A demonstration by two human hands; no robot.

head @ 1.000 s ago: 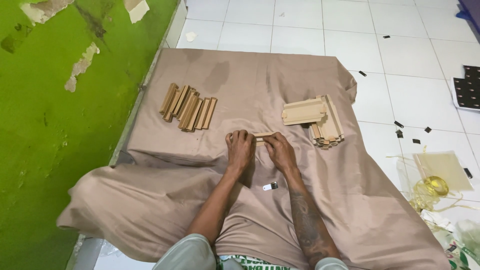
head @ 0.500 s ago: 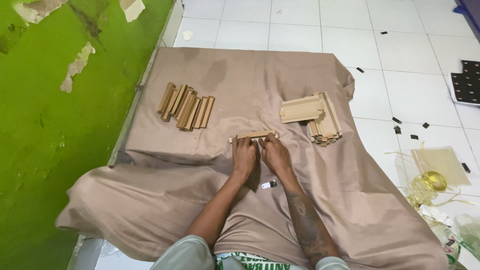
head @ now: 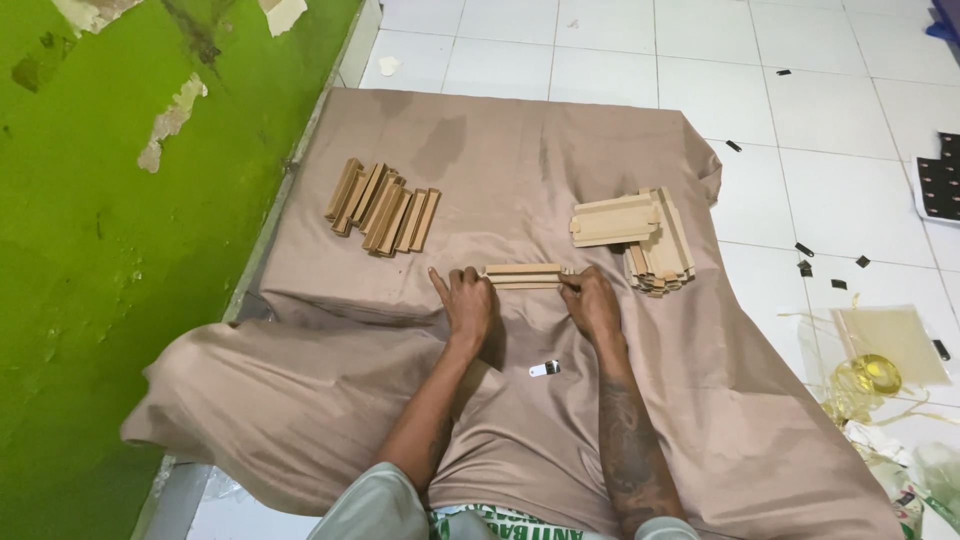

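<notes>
A small white tag (head: 544,369) lies on the brown cloth (head: 520,420) near the person. Just past it, the left hand (head: 468,303) and right hand (head: 592,304) each pinch one end of a flat wood piece (head: 524,275). Farther off, wood sticks (head: 382,206) lie left and a wood stack (head: 640,236) sits right.

Bare forearms, dark tattoos along the right one, pale grey-green short sleeves.
</notes>
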